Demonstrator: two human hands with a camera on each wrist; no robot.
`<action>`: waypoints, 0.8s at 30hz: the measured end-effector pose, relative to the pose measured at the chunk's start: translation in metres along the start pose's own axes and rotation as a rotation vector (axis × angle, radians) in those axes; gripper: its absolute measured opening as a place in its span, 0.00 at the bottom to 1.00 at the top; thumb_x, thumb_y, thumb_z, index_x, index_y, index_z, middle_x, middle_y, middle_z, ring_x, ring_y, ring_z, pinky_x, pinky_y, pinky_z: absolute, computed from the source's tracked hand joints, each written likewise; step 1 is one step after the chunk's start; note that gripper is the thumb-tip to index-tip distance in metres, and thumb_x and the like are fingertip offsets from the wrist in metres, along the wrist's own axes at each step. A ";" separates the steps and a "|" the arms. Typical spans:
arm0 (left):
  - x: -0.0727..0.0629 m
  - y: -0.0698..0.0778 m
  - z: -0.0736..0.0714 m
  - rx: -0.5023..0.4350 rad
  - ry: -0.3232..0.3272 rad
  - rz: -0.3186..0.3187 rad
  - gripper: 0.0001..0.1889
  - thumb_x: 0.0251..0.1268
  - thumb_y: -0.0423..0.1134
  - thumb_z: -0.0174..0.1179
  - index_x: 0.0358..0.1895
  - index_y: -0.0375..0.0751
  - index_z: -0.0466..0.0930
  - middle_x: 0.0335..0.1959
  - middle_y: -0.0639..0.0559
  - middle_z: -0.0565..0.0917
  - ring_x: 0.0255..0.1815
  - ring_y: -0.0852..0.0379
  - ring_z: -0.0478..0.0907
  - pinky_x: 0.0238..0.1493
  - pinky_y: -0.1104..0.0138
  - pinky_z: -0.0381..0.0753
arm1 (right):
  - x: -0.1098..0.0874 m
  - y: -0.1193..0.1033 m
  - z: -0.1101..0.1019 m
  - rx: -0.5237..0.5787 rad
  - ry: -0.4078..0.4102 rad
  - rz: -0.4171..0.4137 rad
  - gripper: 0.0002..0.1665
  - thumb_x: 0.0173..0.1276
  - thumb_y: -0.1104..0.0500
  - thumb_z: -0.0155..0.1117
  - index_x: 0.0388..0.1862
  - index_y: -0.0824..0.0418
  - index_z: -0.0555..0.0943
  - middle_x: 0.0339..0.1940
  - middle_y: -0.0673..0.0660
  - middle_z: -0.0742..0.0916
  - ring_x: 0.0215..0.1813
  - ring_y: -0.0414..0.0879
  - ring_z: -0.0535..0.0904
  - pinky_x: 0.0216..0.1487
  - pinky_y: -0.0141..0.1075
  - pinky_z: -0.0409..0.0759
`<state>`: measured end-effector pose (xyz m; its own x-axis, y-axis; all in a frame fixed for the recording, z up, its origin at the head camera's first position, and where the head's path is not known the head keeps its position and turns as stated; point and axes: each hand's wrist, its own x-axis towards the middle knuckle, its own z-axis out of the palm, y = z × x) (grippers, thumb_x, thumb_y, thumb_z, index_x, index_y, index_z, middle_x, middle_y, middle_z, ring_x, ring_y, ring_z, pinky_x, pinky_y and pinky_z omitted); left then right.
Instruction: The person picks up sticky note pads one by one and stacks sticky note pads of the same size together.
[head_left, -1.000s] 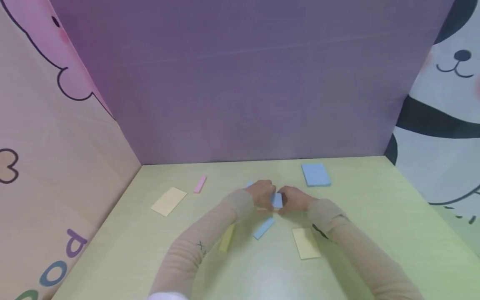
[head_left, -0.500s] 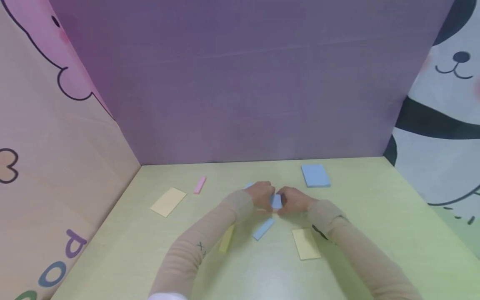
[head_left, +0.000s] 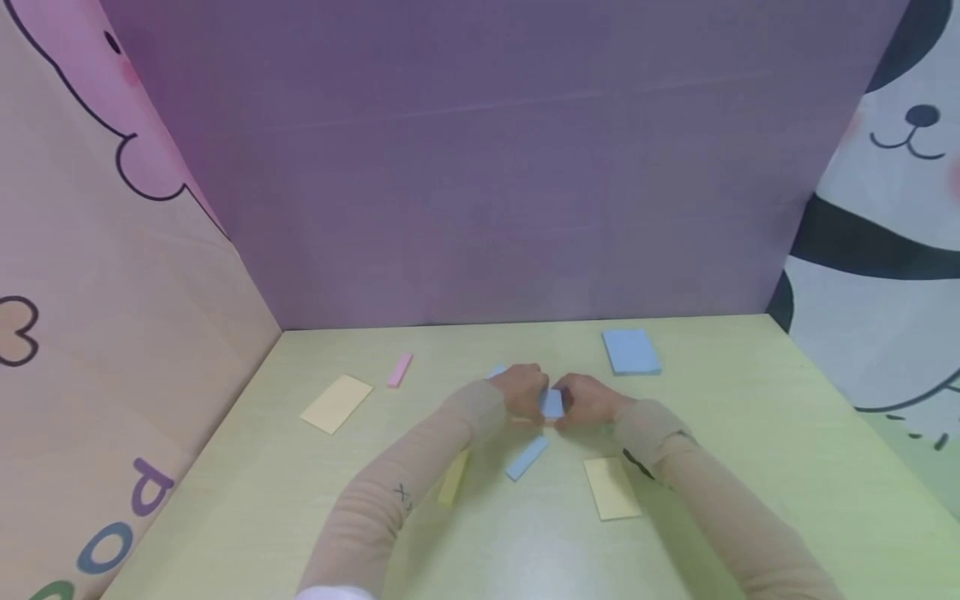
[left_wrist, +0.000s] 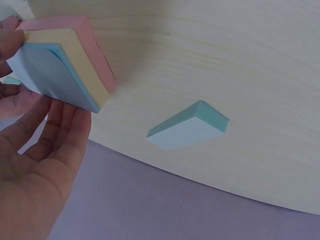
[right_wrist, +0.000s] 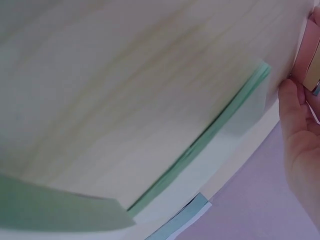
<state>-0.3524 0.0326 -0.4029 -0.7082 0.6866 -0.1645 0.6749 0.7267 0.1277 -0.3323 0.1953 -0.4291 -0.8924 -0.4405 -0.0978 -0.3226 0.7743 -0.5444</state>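
Note:
In the head view, my left hand (head_left: 519, 390) and right hand (head_left: 592, 400) meet around a small stack of sticky note pads at mid-table, the blue pad (head_left: 552, 404) uppermost. Seen from the left wrist, the stack has a blue pad (left_wrist: 47, 75), a cream pad (left_wrist: 67, 50) and a pink pad (left_wrist: 95, 50), roughly aligned. Curled fingers of the left hand (left_wrist: 50, 160) hold one side; the right hand's fingertips (left_wrist: 10, 45) grip the opposite edge. In the right wrist view, only part of the stack shows beside the right hand (right_wrist: 300, 130).
Around the hands lie a blue square pad (head_left: 632, 351), a pink strip pad (head_left: 401, 370), a cream pad (head_left: 337, 404), a yellow strip pad (head_left: 453, 477), a blue strip pad (head_left: 527, 458) and a pale yellow pad (head_left: 612, 488). Another blue pad (head_left: 498, 369) is partly hidden behind the left hand.

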 end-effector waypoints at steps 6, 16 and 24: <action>-0.002 -0.002 -0.002 -0.023 -0.030 -0.012 0.17 0.42 0.45 0.69 0.37 0.41 0.79 0.30 0.53 0.77 0.30 0.60 0.73 0.31 0.73 0.74 | 0.001 0.001 0.000 -0.009 0.001 0.009 0.30 0.42 0.59 0.74 0.45 0.70 0.76 0.41 0.59 0.83 0.45 0.51 0.77 0.51 0.46 0.75; -0.006 -0.006 0.001 -0.031 -0.086 -0.103 0.22 0.39 0.39 0.70 0.43 0.43 0.75 0.35 0.54 0.76 0.33 0.59 0.74 0.37 0.72 0.75 | 0.003 0.000 -0.001 -0.017 -0.009 0.048 0.31 0.43 0.59 0.74 0.47 0.68 0.76 0.43 0.59 0.82 0.47 0.51 0.77 0.54 0.46 0.74; -0.010 -0.013 0.009 -0.079 -0.038 -0.093 0.26 0.40 0.42 0.71 0.48 0.44 0.75 0.39 0.53 0.78 0.39 0.57 0.76 0.45 0.68 0.76 | 0.005 0.007 0.002 0.015 -0.011 0.054 0.30 0.42 0.59 0.74 0.46 0.67 0.76 0.42 0.57 0.82 0.46 0.50 0.76 0.54 0.46 0.74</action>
<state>-0.3522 0.0154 -0.4120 -0.7575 0.6163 -0.2155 0.5876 0.7874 0.1864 -0.3386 0.1974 -0.4346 -0.9047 -0.4034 -0.1369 -0.2691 0.7903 -0.5505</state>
